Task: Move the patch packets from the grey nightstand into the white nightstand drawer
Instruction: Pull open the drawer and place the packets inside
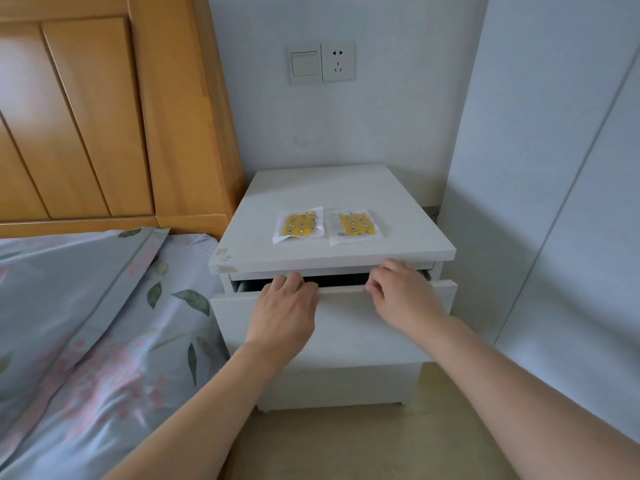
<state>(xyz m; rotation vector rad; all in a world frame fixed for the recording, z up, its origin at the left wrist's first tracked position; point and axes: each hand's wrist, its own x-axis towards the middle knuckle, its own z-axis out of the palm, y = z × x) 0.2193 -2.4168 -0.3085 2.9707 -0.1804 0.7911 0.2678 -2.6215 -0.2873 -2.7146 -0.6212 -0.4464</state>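
Pale blue-grey wall (pixel 346 126) fills the background, with a white panel (pixel 554 202) running down the right side. Wooden headboard (pixel 104 109) takes the upper left. Bed (pixel 86 341) at left has a grey floral cover with green leaves and pink blooms. Light wood floor (pixel 346 445) shows at the bottom.

White nightstand (pixel 332 195) stands in the corner between bed and panel, chipped at its front left corner. Its top drawer (pixel 346 327) is pulled out a little, a dark gap showing above the drawer front; a 2nd drawer front sits below it.

2 bare forearms reach in from the bottom of the frame. Left hand (pixel 282 308) lies on the drawer front left of centre, fingers curled over its top edge into the gap, gripping it. Right hand (pixel 403 294) is right of centre, fingers also hooked over the top edge, gripping the drawer front. Hands are apart, neither touching a packet.

2 patch packets lie flat on the nightstand top, side by side, just beside each other, near the front edge: left packet (pixel 300 224) and right packet (pixel 355 226), both clear wrap with yellow patterned patches inside.

Wall switch (pixel 304 64) and socket (pixel 338 62) sit together above the nightstand.
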